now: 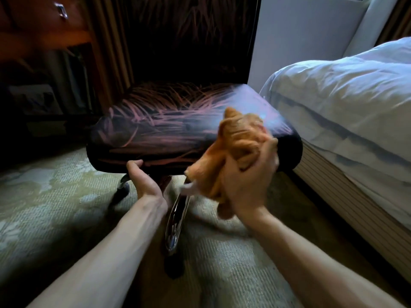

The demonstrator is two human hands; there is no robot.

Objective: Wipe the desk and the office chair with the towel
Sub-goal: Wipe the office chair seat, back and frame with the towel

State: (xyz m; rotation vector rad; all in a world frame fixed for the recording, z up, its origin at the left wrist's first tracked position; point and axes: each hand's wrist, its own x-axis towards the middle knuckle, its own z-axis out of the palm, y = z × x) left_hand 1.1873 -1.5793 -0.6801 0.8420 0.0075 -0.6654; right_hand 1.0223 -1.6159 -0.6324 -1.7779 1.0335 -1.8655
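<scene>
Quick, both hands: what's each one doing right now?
Left hand: grips the front edge of the office chair seat.
Right hand: holds the bunched orange towel.

I see open carpet (55, 207) left of the chair (169, 130). On the right the bed (344, 112) stands just beside it, and a chrome leg (175, 218) crosses underneath.

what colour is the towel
Orange towel, bunched in the right hand; head view.
</scene>
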